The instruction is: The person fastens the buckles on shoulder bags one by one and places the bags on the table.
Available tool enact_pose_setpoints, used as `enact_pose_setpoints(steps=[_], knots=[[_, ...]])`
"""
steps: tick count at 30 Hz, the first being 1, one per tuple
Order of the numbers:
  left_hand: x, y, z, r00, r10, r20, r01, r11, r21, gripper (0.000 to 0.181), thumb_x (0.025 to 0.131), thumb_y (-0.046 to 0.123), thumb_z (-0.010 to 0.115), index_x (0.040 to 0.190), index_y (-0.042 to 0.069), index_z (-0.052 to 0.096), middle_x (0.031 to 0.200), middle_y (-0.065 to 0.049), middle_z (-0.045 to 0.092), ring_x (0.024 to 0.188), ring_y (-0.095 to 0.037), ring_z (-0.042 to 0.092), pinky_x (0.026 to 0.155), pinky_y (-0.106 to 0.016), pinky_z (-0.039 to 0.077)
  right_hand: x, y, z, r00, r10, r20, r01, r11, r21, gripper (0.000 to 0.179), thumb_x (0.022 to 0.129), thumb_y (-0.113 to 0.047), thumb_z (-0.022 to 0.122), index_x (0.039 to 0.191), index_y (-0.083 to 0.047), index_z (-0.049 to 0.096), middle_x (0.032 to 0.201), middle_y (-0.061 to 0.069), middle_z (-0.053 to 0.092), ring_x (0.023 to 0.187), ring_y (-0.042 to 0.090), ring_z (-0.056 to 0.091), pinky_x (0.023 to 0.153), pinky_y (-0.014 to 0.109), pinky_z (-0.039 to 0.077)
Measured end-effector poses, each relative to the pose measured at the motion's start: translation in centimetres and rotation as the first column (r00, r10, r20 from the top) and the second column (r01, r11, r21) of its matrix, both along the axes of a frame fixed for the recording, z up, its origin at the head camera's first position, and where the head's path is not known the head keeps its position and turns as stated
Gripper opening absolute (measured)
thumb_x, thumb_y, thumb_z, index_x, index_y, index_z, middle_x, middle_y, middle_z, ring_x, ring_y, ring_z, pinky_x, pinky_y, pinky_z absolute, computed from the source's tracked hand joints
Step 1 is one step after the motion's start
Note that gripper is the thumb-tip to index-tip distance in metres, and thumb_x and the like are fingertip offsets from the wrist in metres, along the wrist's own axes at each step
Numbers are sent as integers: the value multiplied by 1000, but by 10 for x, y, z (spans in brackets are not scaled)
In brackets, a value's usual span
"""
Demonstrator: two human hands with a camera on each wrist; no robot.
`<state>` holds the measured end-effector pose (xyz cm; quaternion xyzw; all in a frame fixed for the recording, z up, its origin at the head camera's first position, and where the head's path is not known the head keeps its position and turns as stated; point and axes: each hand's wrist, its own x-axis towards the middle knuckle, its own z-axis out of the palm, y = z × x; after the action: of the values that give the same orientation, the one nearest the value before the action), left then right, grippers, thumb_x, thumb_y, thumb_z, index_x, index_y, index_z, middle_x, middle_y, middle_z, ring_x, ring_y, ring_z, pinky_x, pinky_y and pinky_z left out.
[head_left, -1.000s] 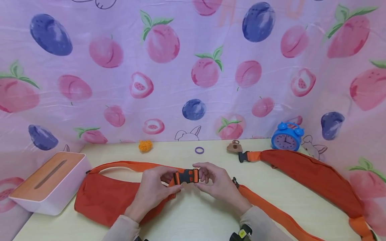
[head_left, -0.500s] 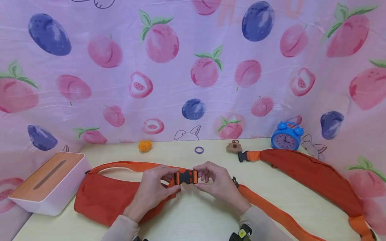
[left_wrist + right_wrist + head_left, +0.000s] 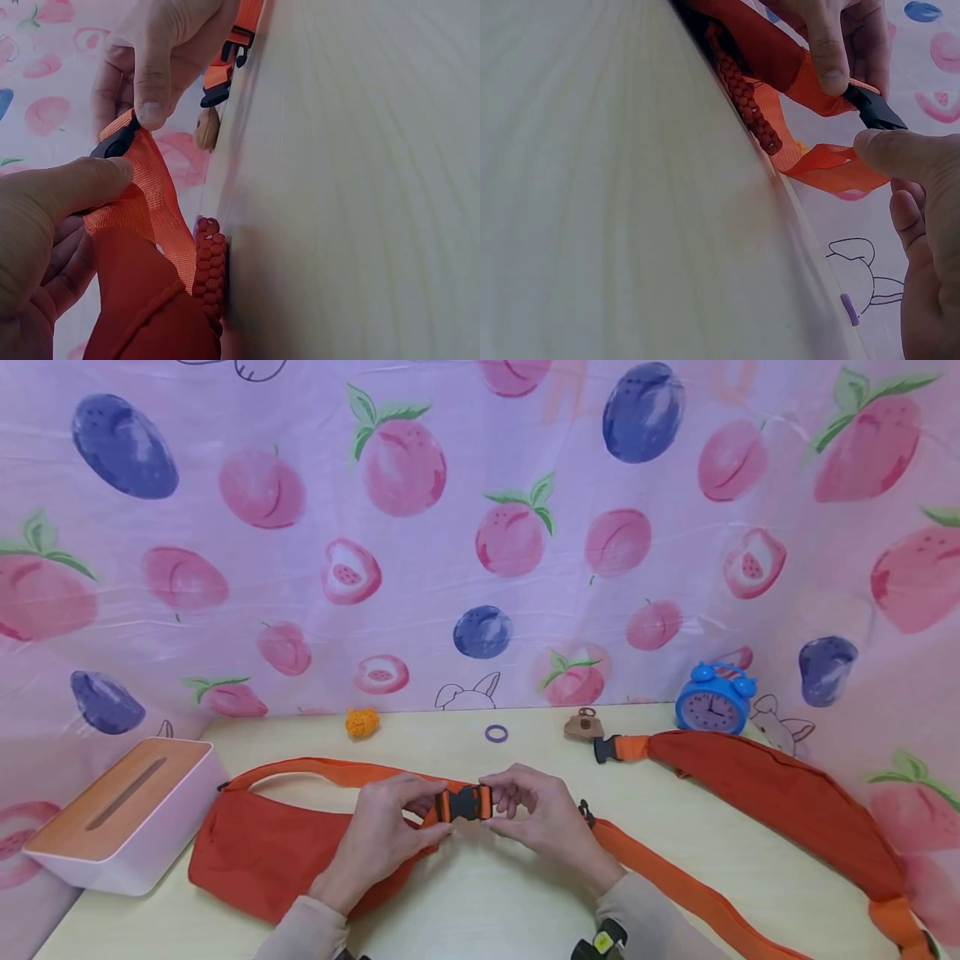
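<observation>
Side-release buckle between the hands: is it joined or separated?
The side-release buckle looks joined: its halves form one black piece between orange webbing; full latching: cannot tell.

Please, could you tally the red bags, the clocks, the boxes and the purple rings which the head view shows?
Red bags: 2
Clocks: 1
Boxes: 1
Purple rings: 1
Total: 5

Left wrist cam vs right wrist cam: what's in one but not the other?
Left wrist only: a small brown item, and two separate black buckle pieces on orange webbing beyond the hands, one pronged, one at a strap end.

Right wrist only: the rabbit line drawing on the backdrop.

Both: left hand, right hand, held black buckle, red bag, braided red cord.
</observation>
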<state>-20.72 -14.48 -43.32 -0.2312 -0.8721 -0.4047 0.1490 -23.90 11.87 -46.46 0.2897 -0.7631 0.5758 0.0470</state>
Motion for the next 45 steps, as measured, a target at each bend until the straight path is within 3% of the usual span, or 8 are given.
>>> enact_pose_setpoints(steps=[7, 17, 30, 32, 36, 39, 43, 45], knots=[[0, 2, 0, 1000, -28, -1, 28, 1000, 2, 52, 75, 3, 103, 124, 2, 84, 101, -1, 79, 78, -4, 75, 76, -33, 69, 1, -1, 1, 1000, 10, -8, -10, 1000, 13, 54, 81, 11, 93, 129, -11, 81, 99, 3, 72, 89, 22, 67, 82, 24, 60], [0, 3, 2, 1000, -17, -7, 17, 1000, 3, 51, 74, 2, 104, 121, 3, 84, 98, -1, 80, 76, -5, 75, 75, -34, 69, 1, -1, 0, 1000, -6, -6, 6, 1000, 30, 54, 83, 8, 93, 131, -13, 79, 99, 3, 73, 88, 21, 68, 79, 27, 59], [-4, 0, 0, 999, -36, -14, 36, 999, 0, 51, 74, 4, 104, 120, 9, 82, 97, 4, 78, 78, -3, 74, 77, -37, 69, -2, 1, -1, 1000, -24, 2, 23, 996, 83, 56, 86, 2, 94, 136, -16, 75, 100, 0, 73, 90, 21, 69, 79, 27, 60], [-5, -1, -1, 998, -46, -38, 46, 999, -6, 51, 74, 5, 105, 119, 10, 82, 98, 4, 77, 80, -5, 74, 77, -37, 69, -2, 2, -1, 999, -31, -16, 33, 994, 102, 57, 86, 0, 94, 136, -18, 75, 103, -2, 73, 92, 21, 69, 81, 28, 60], [-6, -3, -3, 995, -61, -81, 61, 998, -10, 52, 73, 11, 106, 120, 11, 81, 102, 0, 78, 84, -15, 75, 77, -34, 68, -3, 2, -1, 994, -47, -98, 63, 984, 169, 68, 84, -13, 99, 144, -25, 70, 126, -5, 69, 110, 26, 67, 89, 33, 60], [-6, -5, -4, 993, -58, -100, 57, 998, -9, 54, 74, 18, 107, 121, 13, 81, 102, -2, 79, 87, -13, 73, 78, -31, 67, -4, 3, -1, 988, -54, -143, 81, 978, 191, 77, 84, -25, 101, 152, -27, 65, 141, -3, 61, 123, 33, 62, 94, 41, 59], [-5, -7, -4, 993, -40, -111, 39, 999, -12, 54, 75, 22, 107, 123, 17, 81, 102, -1, 78, 89, -11, 71, 79, -32, 66, -4, 4, -2, 986, -70, -154, 97, 979, 178, 76, 87, -29, 99, 154, -26, 63, 145, 0, 58, 126, 37, 61, 94, 46, 59], [-5, -8, -4, 993, -31, -112, 30, 999, -14, 54, 77, 22, 106, 124, 18, 81, 103, -1, 78, 90, -15, 73, 80, -34, 66, -5, 4, -2, 984, -83, -160, 111, 977, 180, 72, 89, -29, 97, 153, -26, 64, 145, -1, 58, 126, 35, 61, 94, 44, 59]])
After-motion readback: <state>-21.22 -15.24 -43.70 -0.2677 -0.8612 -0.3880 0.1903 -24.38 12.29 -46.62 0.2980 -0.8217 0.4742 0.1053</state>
